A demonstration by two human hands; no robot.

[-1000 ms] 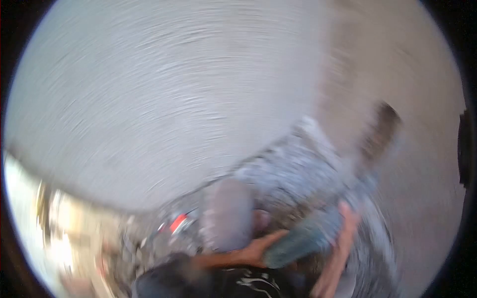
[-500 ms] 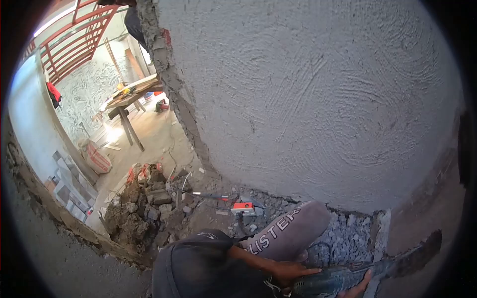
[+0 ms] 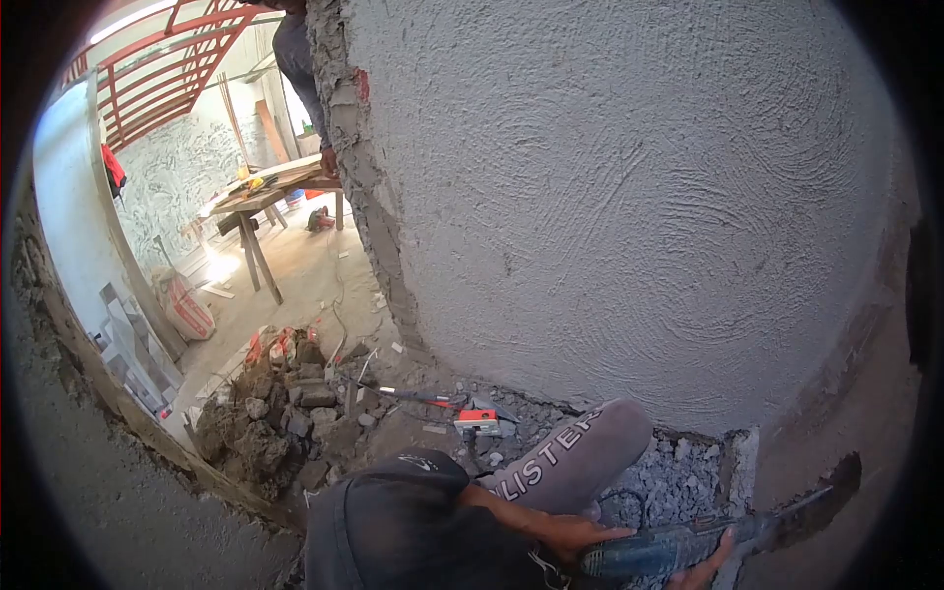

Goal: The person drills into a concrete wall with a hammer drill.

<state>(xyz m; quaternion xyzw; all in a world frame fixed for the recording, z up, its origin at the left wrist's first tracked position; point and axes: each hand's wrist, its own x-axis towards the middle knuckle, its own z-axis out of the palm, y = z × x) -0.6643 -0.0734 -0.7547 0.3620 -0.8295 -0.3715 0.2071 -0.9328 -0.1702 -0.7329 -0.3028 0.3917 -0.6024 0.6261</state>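
Note:
My left hand (image 3: 578, 534) is closed around the rear of a blue-green demolition hammer (image 3: 644, 553) at the bottom of the head view. Beneath the tool's front part, my right hand (image 3: 704, 566) grips it, fingertips showing on the near side. The thin bit (image 3: 808, 500) points right, its end at a dark hollow (image 3: 838, 503) in the brown surface. My bent knee (image 3: 624, 438), in grey trousers with white letters, rises beside the tool. Broken grey concrete (image 3: 678, 479) lies behind the hammer.
A rough plastered wall (image 3: 610, 197) rises ahead. Left of it lies a rubble heap (image 3: 270, 423), near a red-and-white box-like object (image 3: 478, 422) and a cable (image 3: 339, 305). Farther back, another person's sleeve (image 3: 300, 59) shows by a wooden work table (image 3: 261, 197). A sack (image 3: 182, 305) leans at left.
The view has shifted slightly. The hammer's bit and the hollow show more plainly now. More of the other person's arm has appeared, its hand at the table. Both my hands keep their hold.

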